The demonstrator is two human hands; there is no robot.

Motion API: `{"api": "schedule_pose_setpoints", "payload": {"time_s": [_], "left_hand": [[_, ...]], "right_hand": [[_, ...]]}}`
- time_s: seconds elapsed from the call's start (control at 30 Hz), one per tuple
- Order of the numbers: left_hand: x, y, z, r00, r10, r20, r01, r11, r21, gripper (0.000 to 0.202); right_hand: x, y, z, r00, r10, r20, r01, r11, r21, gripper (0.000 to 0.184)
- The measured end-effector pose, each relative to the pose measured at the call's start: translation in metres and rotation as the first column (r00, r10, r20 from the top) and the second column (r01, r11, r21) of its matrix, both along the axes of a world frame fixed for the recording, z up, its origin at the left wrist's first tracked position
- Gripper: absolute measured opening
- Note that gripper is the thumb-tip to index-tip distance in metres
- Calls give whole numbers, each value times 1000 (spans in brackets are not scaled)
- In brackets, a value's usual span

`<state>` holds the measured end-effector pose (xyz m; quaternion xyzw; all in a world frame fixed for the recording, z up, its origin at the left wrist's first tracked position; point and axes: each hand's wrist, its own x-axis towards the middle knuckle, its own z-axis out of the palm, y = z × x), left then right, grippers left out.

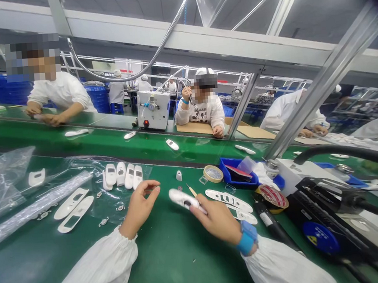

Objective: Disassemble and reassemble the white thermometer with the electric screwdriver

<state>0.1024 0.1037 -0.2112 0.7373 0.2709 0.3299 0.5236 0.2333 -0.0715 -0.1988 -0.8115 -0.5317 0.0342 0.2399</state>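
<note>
We have two bare hands over a green bench mat [174, 256]. The right hand [215, 221] is closed on a white plastic housing [184, 201], which it holds tilted near the middle of the bench, with its free end pointing left. A blue wristband [247, 239] sits on that wrist. The left hand [140, 208] holds nothing, its fingers loosely spread and curled, and it sits just near of a row of white device shells [120, 175] on a clear plastic bag [95, 187]. We can't tell if it touches the mat. A thin pointed pick [191, 190] lies just beside the housing, and a perforated white strip [228, 200] lies to the right. Left of the hands are long white covers [70, 203] and tiny clips [103, 222]. Far right of the hands sit a roll of tape [213, 173] and a blue tray [235, 173]. Risks, as we judge them: the smooth housing could slip from the right hand and hit the pick, which could scratch it. A careless left-hand move could tip the shells, whose rounded backs look easy to roll, or snag the loose bag and drag the clips out of place.
</note>
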Motion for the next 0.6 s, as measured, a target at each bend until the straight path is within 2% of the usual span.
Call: {"api": "schedule_pose_setpoints", "payload": {"time_s": [0.1, 0.17, 0.23, 0.27, 0.33, 0.4, 0.43, 0.5, 0.6], "left_hand": [[-2, -7, 1, 988, -148, -36, 152, 974, 170, 31], [-3, -13, 0, 949, -296, -110, 315, 905, 284, 46], [-2, -19, -2, 892, -403, -204, 448, 842, 301, 49], [-1, -21, -4, 873, -426, -240, 482, 832, 276, 47], [2, -24, -8, 861, -435, -265, 484, 860, 161, 39], [6, -26, -12, 851, -474, -225, 474, 879, -58, 38], [8, -26, -14, 845, -504, -180, 473, 860, -189, 40], [11, -27, -15, 834, -546, -77, 472, 780, -411, 43], [13, -26, -14, 827, -562, 8, 463, 673, -577, 44]], "right_hand": [[3, 6, 11, 985, 20, -173, -35, 996, -81, 28], [7, 11, 18, 942, 53, -332, -90, 991, -98, 32], [12, 18, 19, 881, 67, -469, -128, 987, -100, 36], [15, 22, 17, 853, 68, -518, -132, 987, -88, 37], [19, 31, 9, 809, 57, -584, -96, 995, -37, 38], [20, 38, -2, 761, 59, -646, -29, 998, 57, 33], [20, 42, -7, 728, 75, -682, -4, 995, 104, 32], [19, 47, -16, 654, 129, -746, 7, 984, 176, 35], [18, 48, -26, 603, 165, -780, -8, 979, 202, 39]]}}
